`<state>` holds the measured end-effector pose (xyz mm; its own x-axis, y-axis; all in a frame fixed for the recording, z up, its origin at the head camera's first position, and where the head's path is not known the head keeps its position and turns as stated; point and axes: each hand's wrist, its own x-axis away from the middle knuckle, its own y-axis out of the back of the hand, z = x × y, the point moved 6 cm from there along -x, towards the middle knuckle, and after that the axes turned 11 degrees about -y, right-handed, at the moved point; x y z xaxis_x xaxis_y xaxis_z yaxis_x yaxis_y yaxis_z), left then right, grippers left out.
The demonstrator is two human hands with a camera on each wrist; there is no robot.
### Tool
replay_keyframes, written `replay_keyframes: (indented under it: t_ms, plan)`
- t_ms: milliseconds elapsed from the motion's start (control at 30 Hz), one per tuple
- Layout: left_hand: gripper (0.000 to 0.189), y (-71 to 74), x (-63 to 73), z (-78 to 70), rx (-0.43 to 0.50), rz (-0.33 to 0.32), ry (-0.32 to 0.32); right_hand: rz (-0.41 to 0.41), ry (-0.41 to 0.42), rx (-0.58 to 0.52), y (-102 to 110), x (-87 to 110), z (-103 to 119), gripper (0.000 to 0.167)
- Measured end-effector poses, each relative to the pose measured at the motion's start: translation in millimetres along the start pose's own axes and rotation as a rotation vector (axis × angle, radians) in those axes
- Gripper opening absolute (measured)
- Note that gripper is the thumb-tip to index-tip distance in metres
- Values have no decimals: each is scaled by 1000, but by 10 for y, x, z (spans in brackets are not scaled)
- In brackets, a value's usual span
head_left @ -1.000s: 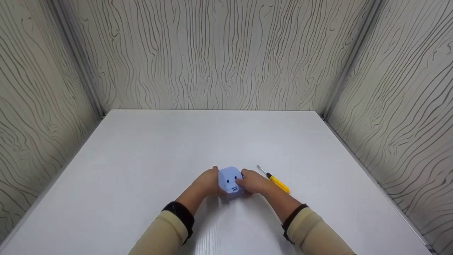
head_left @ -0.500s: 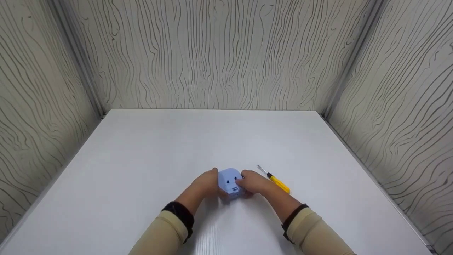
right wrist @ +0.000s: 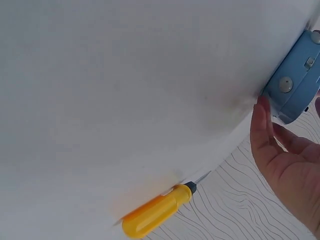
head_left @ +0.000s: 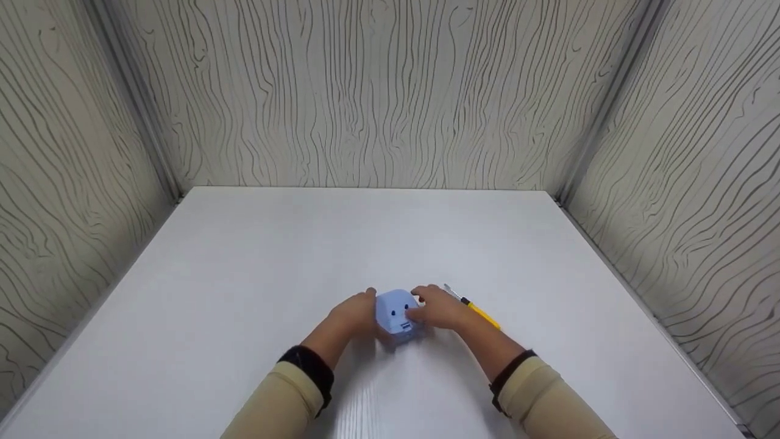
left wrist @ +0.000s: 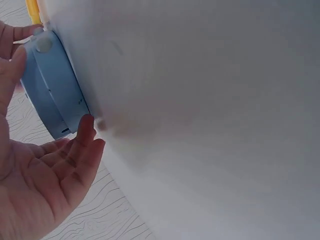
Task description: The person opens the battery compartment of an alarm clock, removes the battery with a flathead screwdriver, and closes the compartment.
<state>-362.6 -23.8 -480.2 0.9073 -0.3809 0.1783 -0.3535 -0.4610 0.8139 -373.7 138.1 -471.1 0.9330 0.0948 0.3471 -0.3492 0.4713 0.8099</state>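
Note:
A small light-blue plastic case, rounded, with two black dots and a small slot on its front, sits on the white table between both hands. My left hand holds it from the left; in the left wrist view its thumb lies on the case and its fingertips meet the opposite edge. From the right, my right hand holds the case with the thumb on its dotted face, the index finger lifted off. Round pale knobs show on the blue side in the right wrist view, where fingertips of the right hand touch the lower edge.
A yellow-handled screwdriver lies on the table just right of my right hand, its metal tip pointing away and to the left. Wood-grain panels stand at the back and both sides.
My right hand has shifted slightly upward, its index finger rising off the case, and its wrist now covers part of the screwdriver's handle. The left hand and the case stay almost still.

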Motion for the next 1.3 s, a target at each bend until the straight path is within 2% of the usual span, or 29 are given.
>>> replay_keyframes:
  t_ms: [100,300,567,800,1100,1300]
  plan:
    - [116,31,17,-7,-13,-18,-4,-36,58,35,45,21,47,58]
    - [108,73,44,-27,-56,-52,-15,-46,204,125,60,59,138,59]
    - [87,68,31,-65,-113,-78,-108,-38,387,177,28,127,218,50]
    - [84,61,11,-63,-117,-80,-111,-33,378,180,20,175,256,48]
    - [76,73,31,-108,-150,-65,-78,-88,459,452,-32,206,360,36]
    - [77,50,32,-103,-173,-57,-41,-77,448,538,-55,195,331,40]
